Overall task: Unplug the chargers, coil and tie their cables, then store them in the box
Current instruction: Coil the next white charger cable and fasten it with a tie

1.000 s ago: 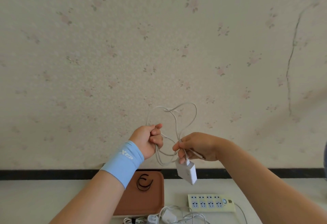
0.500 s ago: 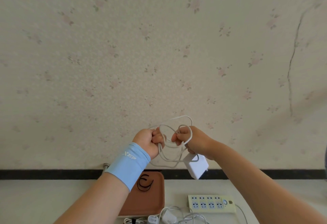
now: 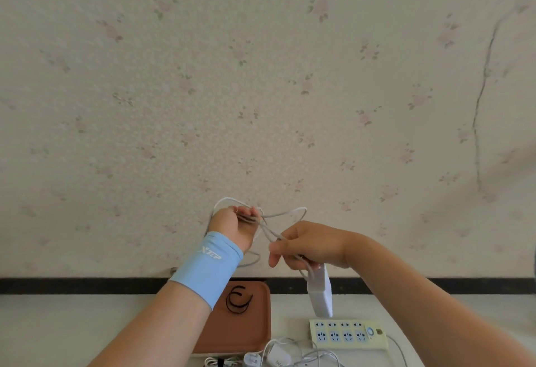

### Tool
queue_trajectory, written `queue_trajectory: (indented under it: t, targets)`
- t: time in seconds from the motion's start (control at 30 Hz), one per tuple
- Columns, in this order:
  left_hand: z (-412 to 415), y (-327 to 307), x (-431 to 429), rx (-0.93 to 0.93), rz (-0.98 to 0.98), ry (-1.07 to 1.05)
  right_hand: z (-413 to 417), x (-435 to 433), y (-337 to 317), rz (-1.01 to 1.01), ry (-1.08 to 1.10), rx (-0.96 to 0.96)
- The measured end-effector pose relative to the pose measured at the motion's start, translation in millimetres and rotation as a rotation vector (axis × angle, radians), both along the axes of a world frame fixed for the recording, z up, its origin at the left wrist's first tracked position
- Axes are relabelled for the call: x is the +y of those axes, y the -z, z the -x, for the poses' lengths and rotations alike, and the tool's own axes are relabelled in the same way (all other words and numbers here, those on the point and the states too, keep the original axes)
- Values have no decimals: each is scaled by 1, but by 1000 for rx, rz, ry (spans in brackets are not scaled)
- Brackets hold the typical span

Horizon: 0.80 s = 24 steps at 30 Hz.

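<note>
- your left hand, in a blue wristband, is raised, fingers curled round loops of white cable.
- your right hand pinches the cable strands; the white charger dangles just below it.
- on the table below: a brown tray holding black ties, then a power strip with 8 sockets.

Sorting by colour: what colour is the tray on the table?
The tray is reddish brown; head view.
</note>
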<state>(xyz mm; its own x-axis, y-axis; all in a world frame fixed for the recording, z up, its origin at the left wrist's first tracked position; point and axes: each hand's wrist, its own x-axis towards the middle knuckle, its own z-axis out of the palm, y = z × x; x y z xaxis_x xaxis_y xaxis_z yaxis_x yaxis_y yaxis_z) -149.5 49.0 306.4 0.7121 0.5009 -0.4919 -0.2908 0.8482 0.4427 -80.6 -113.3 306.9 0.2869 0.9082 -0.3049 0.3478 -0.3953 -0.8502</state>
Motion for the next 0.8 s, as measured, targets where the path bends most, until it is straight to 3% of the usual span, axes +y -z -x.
queue_trajectory:
  t: [0.2, 0.3, 0.37, 0.43, 0.5, 0.6, 0.7, 0.8]
  targets:
    - [18, -3, 22, 363, -667, 589, -11, -11, 3, 93, 170, -88]
    - [26, -1, 20, 617, -1119, 890, -16, -14, 4, 125, 208, -96]
    - [26, 3, 20, 738, -1510, 901, -17, -15, 3, 150, 204, -133]
    - [22, 6, 22, 726, -1791, 651, -17, -16, 2, 154, 169, -133]
    - [22, 3, 21, 523, -1825, 418, -16, -15, -1, 147, 120, -110]
    - [21, 0, 11, 245, -1959, 461, -13, -14, -7, 125, 59, -38]
    - [16, 8, 0, 195, -1975, 598, -12, -15, -9, 96, 44, -25]
    - [14, 11, 7, 307, -1893, 677, -16, -19, -8, 44, 87, -58]
